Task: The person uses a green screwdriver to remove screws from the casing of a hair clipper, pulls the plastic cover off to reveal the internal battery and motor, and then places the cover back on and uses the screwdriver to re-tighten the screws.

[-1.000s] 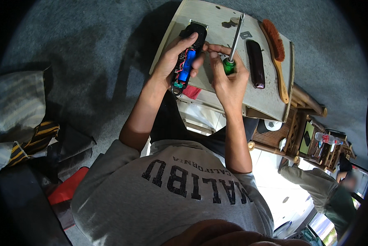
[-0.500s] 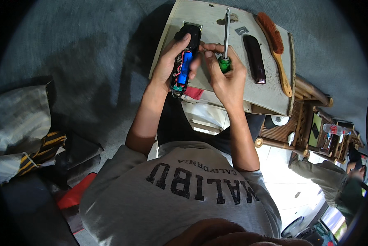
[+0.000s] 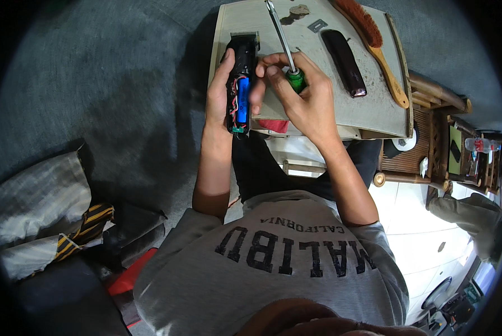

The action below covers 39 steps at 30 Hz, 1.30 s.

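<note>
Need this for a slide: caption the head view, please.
Left hand holds an opened hair clipper; right hand holds a green-handled screwdriver.

The green screwdriver (image 3: 296, 80) is partly covered by the right hand (image 3: 312, 101), the left hand (image 3: 219, 92) by the clipper (image 3: 240, 60). By the upper edge, the brush (image 3: 362, 23) is cut.

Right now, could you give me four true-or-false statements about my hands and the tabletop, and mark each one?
1. The left hand holds a black, long-bodied hair clipper. True.
2. The right hand is empty. False: the right hand holds a green-handled metal screwdriver.
3. A blue cylinder shows in the clipper's open body. True.
4. On the pale table, the wooden-handled brush with orange-brown bristles lies left of the glossy dark-maroon elongated piece. False: the brush lies right of that piece.
</note>
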### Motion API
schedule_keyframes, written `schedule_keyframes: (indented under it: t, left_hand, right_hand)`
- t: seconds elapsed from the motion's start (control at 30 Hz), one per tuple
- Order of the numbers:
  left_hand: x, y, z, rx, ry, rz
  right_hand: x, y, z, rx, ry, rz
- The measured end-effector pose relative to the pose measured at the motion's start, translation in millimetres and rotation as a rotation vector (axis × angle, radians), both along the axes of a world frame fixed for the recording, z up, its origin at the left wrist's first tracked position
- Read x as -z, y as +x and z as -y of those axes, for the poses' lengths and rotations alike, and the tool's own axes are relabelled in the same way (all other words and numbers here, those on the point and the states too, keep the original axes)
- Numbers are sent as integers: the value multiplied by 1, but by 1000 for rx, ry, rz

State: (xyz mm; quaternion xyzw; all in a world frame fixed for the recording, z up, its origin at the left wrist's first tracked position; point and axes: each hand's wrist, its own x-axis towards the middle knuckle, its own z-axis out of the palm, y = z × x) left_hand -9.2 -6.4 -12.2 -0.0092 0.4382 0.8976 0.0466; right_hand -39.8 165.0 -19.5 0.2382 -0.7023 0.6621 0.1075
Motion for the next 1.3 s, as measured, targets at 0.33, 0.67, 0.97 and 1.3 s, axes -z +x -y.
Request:
schedule_keyframes:
  t: [0.33, 0.67, 0.97, 1.3]
  left_hand:
    - [6, 13, -7, -27, -179, -51]
    - [10, 10, -12, -19, -308, -241]
    - [8, 14, -13, -40, -327, -249]
    - [8, 13, -15, -56, -337, -261]
  right_hand:
    - [-1, 0, -3, -37, -16, 99]
    - [-14, 5, -5, -191, -173, 287]
    - [-12, 4, -6, -184, -184, 262]
    - [-17, 3, -11, -304, -214, 324]
